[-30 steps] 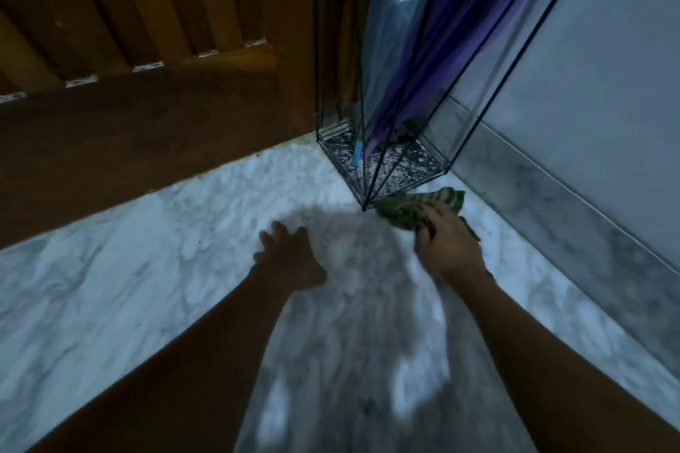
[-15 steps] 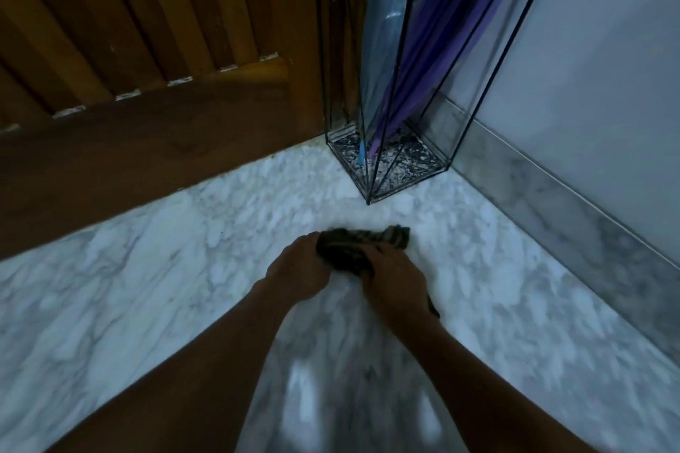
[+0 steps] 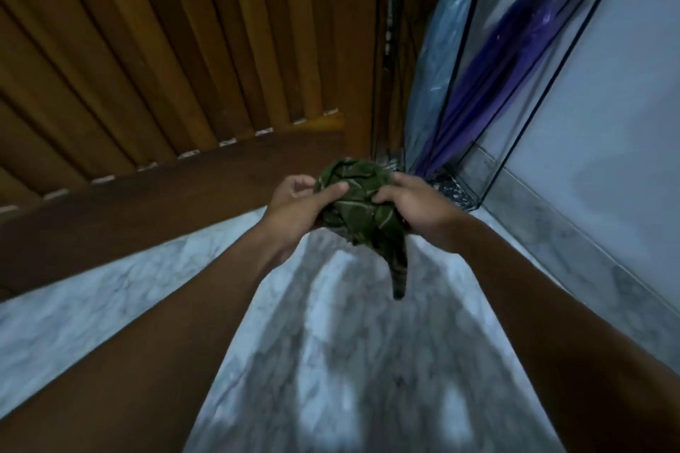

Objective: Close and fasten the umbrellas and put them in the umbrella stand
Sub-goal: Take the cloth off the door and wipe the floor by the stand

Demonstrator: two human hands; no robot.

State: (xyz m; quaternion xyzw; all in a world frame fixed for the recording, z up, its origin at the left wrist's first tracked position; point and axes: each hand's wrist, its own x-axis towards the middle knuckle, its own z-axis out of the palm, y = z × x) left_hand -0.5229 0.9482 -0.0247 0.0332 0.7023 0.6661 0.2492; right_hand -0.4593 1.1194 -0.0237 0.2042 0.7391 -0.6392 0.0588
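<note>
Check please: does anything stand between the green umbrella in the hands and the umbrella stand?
Nothing visible lies between the green umbrella and the umbrella stand. A purple umbrella and a blue umbrella already stand inside it; its top opening is out of view.

Slatted wood door [image 3: 184,48] w/ marble floor [image 3: 349,360] below

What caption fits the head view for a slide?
Left hand and right hand grip a green umbrella near the umbrella stand.
</note>
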